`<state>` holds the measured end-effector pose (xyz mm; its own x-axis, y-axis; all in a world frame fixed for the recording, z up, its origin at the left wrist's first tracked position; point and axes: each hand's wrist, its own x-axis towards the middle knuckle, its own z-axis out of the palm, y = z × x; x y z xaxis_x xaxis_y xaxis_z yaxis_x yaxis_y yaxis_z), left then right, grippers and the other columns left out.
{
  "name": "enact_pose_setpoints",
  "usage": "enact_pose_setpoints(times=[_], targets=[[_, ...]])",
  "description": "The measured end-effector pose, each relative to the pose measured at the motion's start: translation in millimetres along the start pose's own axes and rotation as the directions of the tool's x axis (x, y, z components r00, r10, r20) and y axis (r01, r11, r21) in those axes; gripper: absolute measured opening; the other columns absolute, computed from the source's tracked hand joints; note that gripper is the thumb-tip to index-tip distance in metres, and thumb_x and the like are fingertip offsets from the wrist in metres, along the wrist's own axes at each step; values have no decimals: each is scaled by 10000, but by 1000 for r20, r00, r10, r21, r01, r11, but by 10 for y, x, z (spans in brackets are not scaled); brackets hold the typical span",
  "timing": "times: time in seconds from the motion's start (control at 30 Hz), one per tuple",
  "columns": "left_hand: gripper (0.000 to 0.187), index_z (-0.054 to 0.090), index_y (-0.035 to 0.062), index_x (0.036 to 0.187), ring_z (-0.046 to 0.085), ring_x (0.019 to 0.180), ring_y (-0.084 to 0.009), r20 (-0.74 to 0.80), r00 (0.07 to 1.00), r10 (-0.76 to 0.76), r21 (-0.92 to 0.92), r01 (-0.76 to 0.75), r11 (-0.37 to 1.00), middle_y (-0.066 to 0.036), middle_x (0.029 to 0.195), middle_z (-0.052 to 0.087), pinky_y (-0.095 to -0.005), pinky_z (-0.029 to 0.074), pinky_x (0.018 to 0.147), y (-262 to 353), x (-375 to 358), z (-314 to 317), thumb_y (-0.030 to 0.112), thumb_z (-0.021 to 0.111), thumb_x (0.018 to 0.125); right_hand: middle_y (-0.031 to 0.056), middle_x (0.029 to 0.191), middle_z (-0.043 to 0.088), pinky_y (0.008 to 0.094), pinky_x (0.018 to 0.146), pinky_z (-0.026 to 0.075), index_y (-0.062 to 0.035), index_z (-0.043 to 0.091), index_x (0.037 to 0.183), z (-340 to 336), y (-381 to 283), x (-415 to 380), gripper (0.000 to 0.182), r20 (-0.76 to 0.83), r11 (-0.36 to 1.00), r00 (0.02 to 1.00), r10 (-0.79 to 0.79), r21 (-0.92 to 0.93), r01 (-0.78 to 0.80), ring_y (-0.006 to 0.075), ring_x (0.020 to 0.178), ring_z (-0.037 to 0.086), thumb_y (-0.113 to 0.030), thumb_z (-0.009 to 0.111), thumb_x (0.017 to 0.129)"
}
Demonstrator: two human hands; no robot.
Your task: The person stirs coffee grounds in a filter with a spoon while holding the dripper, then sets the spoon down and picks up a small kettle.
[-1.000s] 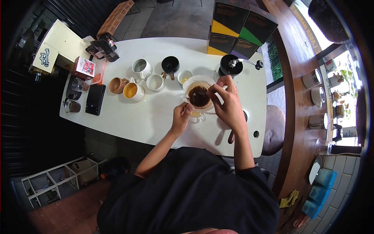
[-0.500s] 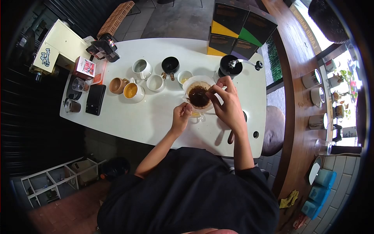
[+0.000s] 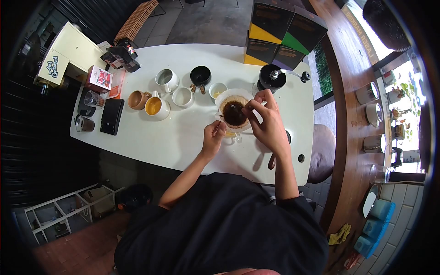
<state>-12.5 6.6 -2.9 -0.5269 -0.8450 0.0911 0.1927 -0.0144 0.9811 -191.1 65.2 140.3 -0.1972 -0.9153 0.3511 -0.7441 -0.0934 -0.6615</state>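
Note:
A paper filter (image 3: 228, 99) with wet, dark coffee grounds (image 3: 234, 113) sits in a dripper above a glass server (image 3: 236, 137). At the left edge of the dripper is my left hand (image 3: 214, 137), its fingers curled and closed; what they pinch is too small to make out. My right hand (image 3: 267, 120) reaches over the right side of the filter, thumb and fingertips pinched together over the rim; anything between them is hidden. Close behind the dripper stands a small pale cup (image 3: 218, 89).
Several cups, including a white mug (image 3: 157, 108) and a black cup (image 3: 200, 76), stand left of the dripper. A hand grinder (image 3: 272, 78) is behind my right hand. Black boxes (image 3: 271, 20) are stacked at the back. A black scale (image 3: 112, 117) lies on the left.

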Motion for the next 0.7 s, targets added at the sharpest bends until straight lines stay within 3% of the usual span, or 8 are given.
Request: enact_pose_setpoints(times=[0.2,0.27,0.7], targets=[[408,509,31,794,422,696,-78,0,1000,-15,-16,15,1000,18,725,482,-254,371,654,-14,-2,-7,353,516,1043,120,1014,499,412,892,447,-23,657,922,9,-21,5,105,-43,997,999,-1,-76,-2,305,972,541,-29,695,825],[429,518,29,798,423,697,-77,1,1000,15,-24,-15,1000,16,730,490,-254,369,653,-5,1,3,388,531,1032,119,1009,500,408,897,443,-22,659,926,13,-8,6,107,-26,1000,999,19,4,-19,302,968,541,-30,694,826],[433,477,49,772,410,690,-83,2,1000,-6,-29,6,1000,28,715,436,-258,362,648,40,1,15,392,533,1030,128,1010,494,414,889,431,-28,665,926,9,-7,8,108,-44,998,999,0,-69,-3,302,993,527,-104,693,854]])
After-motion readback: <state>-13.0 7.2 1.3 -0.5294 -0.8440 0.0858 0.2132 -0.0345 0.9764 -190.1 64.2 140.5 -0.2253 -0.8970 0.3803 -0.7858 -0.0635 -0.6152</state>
